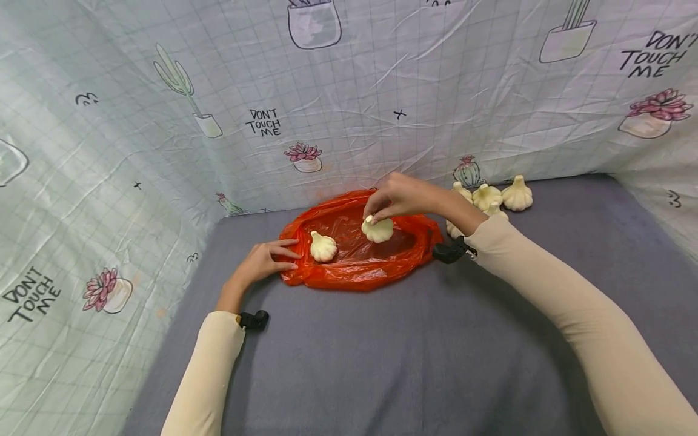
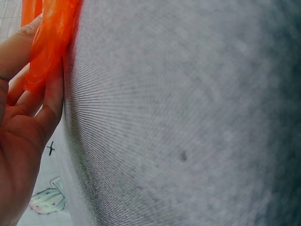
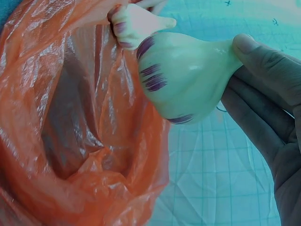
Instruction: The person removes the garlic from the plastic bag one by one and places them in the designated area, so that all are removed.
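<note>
A red plastic bag [image 1: 349,281] lies on the grey cloth with its mouth spread wide. My left hand [image 1: 265,261] holds its left rim, the plastic [image 2: 51,52] between thumb and fingers in the left wrist view. One garlic bulb [image 1: 323,247], pale with purple streaks, sits inside the bag near that hand. Over the bag's mouth, my right hand [image 1: 402,197] pinches a second garlic bulb [image 1: 377,229] by its stem. In the right wrist view this bulb [image 3: 183,77] hangs beside the bag's opening [image 3: 70,117], its stem between thumb and fingertips.
Several more garlic bulbs [image 1: 487,197] stand grouped at the back right, partly behind my right forearm. A printed fabric backdrop [image 1: 349,91] rises right behind the bag. Grey cloth [image 1: 349,357] covers the surface in front.
</note>
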Demonstrator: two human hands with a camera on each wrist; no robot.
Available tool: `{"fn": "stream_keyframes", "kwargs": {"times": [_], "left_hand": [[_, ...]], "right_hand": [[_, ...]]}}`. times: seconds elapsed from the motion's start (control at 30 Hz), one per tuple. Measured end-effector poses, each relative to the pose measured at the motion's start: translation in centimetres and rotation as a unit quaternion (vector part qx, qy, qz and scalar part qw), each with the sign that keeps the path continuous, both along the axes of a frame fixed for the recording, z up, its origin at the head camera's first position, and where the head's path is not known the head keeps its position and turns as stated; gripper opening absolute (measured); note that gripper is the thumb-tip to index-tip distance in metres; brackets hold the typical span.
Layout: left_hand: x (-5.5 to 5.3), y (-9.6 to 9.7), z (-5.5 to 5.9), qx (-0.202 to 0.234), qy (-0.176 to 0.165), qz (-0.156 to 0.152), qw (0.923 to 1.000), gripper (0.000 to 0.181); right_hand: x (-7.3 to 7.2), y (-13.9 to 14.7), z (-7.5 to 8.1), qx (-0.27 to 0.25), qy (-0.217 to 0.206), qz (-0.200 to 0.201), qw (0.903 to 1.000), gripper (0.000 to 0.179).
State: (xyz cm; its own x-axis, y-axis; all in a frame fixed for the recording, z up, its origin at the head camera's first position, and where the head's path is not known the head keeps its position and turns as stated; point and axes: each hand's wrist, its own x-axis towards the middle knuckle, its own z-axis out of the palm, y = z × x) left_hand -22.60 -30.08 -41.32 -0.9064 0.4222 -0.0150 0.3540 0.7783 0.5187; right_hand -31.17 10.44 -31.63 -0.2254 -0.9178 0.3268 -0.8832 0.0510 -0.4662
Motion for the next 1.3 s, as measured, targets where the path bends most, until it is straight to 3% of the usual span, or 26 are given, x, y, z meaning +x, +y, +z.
{"fn": "stream_keyframes", "kwargs": {"times": [0.63, 1.13, 1.3], "left_hand": [[0.1, 0.1, -0.1, -0.004, -0.002, 0.003, 1.0000, 0.028], [0.5, 0.0, -0.1, -0.005, -0.003, 0.011, 0.9999, 0.028], [0.4, 0.2, 0.0, -0.006, -0.002, 0.014, 0.9999, 0.028]], "right_hand": [[0.5, 4.1, -0.1, -0.023, 0.014, -0.022, 0.9994, 0.010], [1.1, 7.5, -1.3, -0.054, -0.039, -0.035, 0.9971, 0.013], [1.2, 8.3, -1.1, -0.055, -0.043, -0.060, 0.9958, 0.014]]}}
